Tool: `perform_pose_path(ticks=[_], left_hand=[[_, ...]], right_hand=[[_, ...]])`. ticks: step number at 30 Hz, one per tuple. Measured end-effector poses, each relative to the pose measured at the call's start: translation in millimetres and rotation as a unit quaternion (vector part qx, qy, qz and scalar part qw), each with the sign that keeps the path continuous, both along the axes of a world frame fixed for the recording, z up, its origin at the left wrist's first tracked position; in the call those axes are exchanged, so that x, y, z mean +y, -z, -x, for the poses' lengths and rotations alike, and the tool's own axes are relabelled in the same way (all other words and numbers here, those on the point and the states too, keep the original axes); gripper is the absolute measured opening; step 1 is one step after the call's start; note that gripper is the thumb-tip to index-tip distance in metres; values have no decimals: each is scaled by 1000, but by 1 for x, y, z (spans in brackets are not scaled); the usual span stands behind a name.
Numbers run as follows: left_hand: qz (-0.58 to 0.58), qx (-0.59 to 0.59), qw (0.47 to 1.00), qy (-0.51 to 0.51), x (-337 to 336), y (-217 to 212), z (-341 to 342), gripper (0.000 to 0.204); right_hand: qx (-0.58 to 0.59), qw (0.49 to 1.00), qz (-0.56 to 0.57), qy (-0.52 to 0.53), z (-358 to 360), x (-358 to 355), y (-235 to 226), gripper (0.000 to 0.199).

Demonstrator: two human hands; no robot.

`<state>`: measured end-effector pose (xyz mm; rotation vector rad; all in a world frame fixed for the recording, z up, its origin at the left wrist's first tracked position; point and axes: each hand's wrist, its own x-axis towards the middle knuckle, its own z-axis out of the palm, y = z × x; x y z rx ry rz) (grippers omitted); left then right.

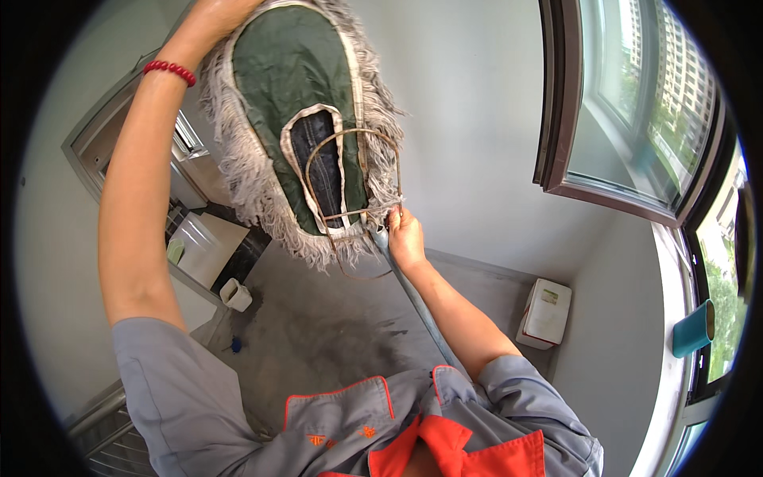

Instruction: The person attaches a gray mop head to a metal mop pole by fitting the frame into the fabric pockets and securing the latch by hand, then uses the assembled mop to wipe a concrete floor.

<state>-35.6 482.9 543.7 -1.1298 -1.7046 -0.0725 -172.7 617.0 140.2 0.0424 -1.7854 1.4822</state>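
Observation:
In front of me hangs a flat dust mop cover (286, 60), with a green cloth back, grey string fringe and a dark, pale-edged slot. My left hand (226, 12) is at its upper end, closed on the fringed edge; the fingertips are hidden by the cover and the picture's edge. A rusty wire mop frame (355, 130) lies across the lower part of the cover, and its bottom loop hangs below the fringe. My right hand (407, 240) is closed around the wire frame where it meets the blue-grey mop handle (421, 306), which slopes down toward my body.
An open window sash (556, 171) juts in at the upper right. A teal holder (693, 328) is by the sill. On the grey floor stand a white box (545, 312) near the right wall and a small white bin (235, 295) at left. Metal railing (115, 433) is lower left.

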Motion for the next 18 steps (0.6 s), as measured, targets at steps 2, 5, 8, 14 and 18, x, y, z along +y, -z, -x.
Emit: perform_pose_path(ticks=[2,5,8,14,18], left_hand=[[1,24,1000,15,-3,4,-4,22],[-3,-1,1000,-10,-5,0,-2,25],[29,69,997,-14,7,-8,15,25],[67,38,993,-88,28,-15,43,25],[84,-24,993,-74,37,-21,51,26]], right_hand=[[-6,1000,2,23,6,-31,-12,33],[-10,999,-1,50,25,-57,-20,30],[-36,998,-14,51,31,-56,-33,30],[3,1000,4,6,29,-67,-43,22],[12,998,4,-64,44,-54,-51,22]])
